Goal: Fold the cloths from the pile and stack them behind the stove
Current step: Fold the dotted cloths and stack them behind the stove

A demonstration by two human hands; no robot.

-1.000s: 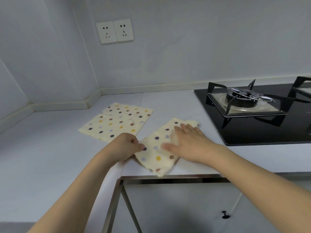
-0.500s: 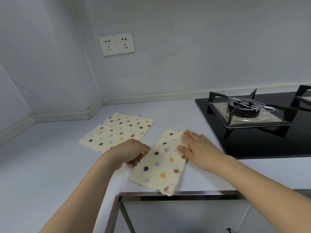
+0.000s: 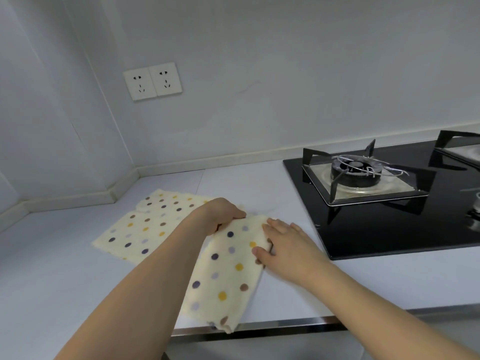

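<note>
1. Head view: folded polka-dot cloth [image 3: 226,276] lies on the white counter [image 3: 52,276], near end overhanging the front edge, left of the stove [image 3: 389,203].
2. Left hand [image 3: 220,216] at the cloth's far left corner, fingers curled round the edge, gripping it.
3. Right hand [image 3: 283,245] on the cloth's right edge, fingers fairly straight and flat; thumb lies on the fabric.
4. Pile of flat dotted cloths [image 3: 145,224] on the counter to the left, partly hidden by the left forearm.
5. Double wall socket [image 3: 152,81] above.
</note>
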